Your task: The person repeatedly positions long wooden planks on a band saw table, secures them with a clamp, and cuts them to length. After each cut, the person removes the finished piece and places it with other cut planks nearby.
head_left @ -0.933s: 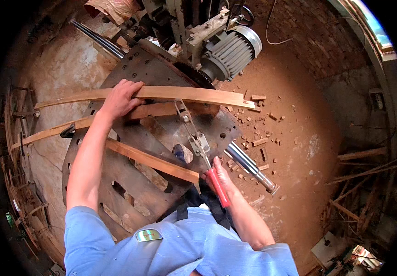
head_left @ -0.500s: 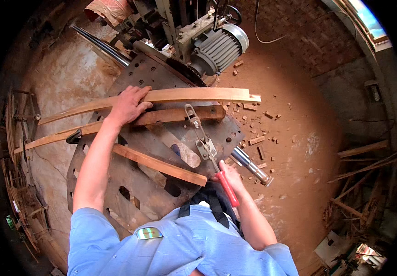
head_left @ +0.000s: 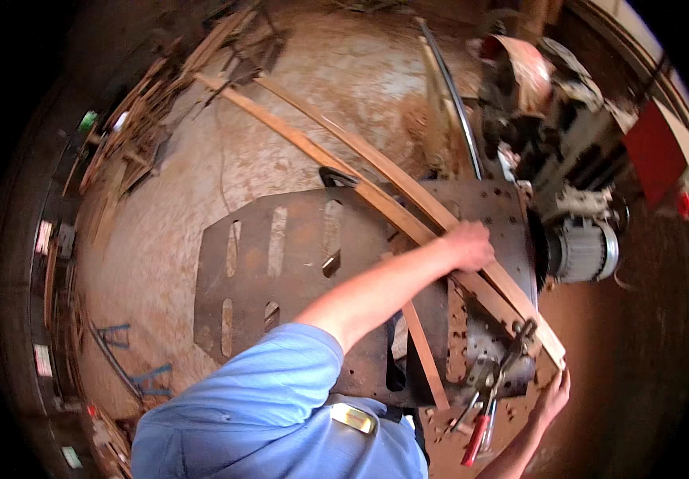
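My left hand [head_left: 467, 246] is closed over a long, slightly curved wooden strip [head_left: 517, 295] that crosses the slotted metal table. My right hand [head_left: 552, 399] has its fingers closed at the strip's near right end. Alongside lies a second, darker wooden strip [head_left: 392, 214], on the side towards me. A toggle clamp [head_left: 512, 351] stands by the right ends of both strips, its red handle [head_left: 476, 439] pointing back towards me; neither hand is on it. A shorter wooden strip [head_left: 424, 343] rests on the metal table [head_left: 280, 239], below my left forearm.
Beyond the table's right edge is a grey motor [head_left: 588, 251], with a dark blade edge beside it. A metal rail [head_left: 452, 96] runs off the far side. A red box [head_left: 663, 152] is at far right. Stacked timber [head_left: 145, 120] lies at far left, with wood offcuts on the floor.
The view has swung to the left, so the table and machine appear turned. My right hand has let go of the red clamp handle and moved to the strip's end. My left hand stays on the strip.
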